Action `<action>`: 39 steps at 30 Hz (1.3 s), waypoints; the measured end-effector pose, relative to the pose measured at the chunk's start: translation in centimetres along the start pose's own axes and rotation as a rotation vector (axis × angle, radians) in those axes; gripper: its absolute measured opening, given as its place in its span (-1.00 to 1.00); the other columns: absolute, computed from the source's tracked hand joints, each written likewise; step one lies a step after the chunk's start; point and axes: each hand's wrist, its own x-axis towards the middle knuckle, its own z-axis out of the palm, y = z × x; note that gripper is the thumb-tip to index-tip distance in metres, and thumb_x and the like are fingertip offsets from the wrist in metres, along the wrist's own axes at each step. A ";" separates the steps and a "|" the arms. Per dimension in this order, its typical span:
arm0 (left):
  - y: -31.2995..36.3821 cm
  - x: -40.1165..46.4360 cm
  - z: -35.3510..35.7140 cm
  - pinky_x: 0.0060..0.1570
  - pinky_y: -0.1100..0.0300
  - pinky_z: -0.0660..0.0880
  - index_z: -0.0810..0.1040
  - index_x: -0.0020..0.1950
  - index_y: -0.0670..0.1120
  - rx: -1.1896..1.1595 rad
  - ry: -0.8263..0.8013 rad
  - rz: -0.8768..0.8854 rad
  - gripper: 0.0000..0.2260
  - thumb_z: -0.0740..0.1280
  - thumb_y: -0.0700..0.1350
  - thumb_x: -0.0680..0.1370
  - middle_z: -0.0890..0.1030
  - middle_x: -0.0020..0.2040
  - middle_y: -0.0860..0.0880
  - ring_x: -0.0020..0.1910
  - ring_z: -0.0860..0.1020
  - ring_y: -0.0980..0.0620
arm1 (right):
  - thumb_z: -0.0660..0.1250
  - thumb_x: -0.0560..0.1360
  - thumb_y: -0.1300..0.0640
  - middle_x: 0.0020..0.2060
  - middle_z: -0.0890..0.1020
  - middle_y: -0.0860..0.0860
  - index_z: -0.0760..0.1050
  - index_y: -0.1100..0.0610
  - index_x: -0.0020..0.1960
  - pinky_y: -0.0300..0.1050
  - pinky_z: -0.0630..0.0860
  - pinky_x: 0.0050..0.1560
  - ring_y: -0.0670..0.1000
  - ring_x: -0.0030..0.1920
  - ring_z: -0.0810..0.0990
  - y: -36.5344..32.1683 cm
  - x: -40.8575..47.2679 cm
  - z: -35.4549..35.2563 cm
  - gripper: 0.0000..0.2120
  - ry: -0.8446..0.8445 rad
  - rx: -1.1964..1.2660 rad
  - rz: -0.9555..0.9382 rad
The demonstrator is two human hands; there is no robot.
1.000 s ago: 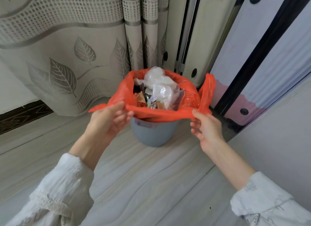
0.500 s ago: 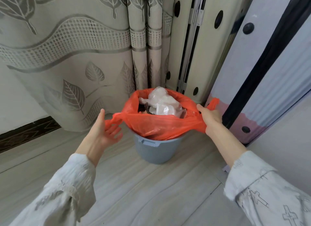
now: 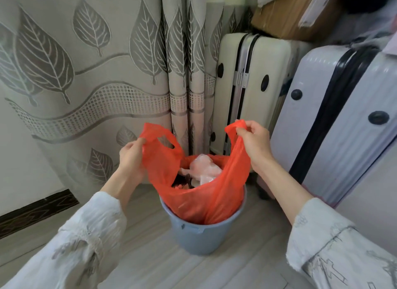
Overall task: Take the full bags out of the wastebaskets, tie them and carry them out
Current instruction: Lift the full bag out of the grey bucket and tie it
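Observation:
An orange plastic bag (image 3: 206,200) full of rubbish sits in a grey-blue wastebasket (image 3: 199,237) on the floor, its top pulled up above the rim. White crumpled plastic (image 3: 204,170) shows inside the open mouth. My left hand (image 3: 131,157) grips the bag's left handle loop, and my right hand (image 3: 255,144) pinches the right handle, held a little higher. The bag's lower part is still inside the wastebasket.
A leaf-patterned curtain (image 3: 90,78) hangs behind and to the left. A cream suitcase (image 3: 251,88) and a pale lilac suitcase (image 3: 335,125) stand close on the right, with a cardboard box (image 3: 292,11) on top. Grey plank floor lies in front.
Both hands have freed the bag's edge from the wastebasket rim and raised the two handles upward. The view has tilted up, showing more of the suitcases.

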 end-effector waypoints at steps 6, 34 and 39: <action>0.8 0.0 -0.8 -0.19 0.14 0.40 0.55 -0.12 -0.21 0.040 -0.122 0.107 -0.83 0.22 -0.16 0.43 0.55 -0.19 -0.14 -0.21 0.50 -0.04 | 0.19 0.46 0.43 -0.18 0.63 0.17 0.48 0.23 -0.27 0.09 0.60 -0.02 0.11 -0.18 0.63 -2.1 -0.6 0.3 -0.79 -0.075 0.607 0.163; 6.4 -5.7 4.5 0.07 0.04 0.49 0.49 -0.19 -0.03 0.184 -0.374 0.510 -0.93 0.27 -0.17 0.49 0.61 -0.13 -0.05 -0.10 0.56 0.05 | 0.29 0.48 0.31 -0.14 0.66 0.02 0.58 0.15 -0.01 -0.09 0.52 0.14 0.02 -0.05 0.61 -4.8 0.1 0.8 -0.84 -0.211 0.536 0.019; 2.6 -6.5 2.7 0.05 0.39 0.40 0.29 0.12 0.05 0.306 -0.301 0.642 -0.56 0.35 0.13 0.34 0.42 0.13 0.07 0.02 0.44 0.35 | 0.45 0.38 0.09 0.16 0.48 -0.05 0.36 0.16 0.26 -0.15 0.32 0.32 -0.10 0.23 0.43 -1.1 -0.8 0.2 -0.49 -0.072 -0.022 -0.246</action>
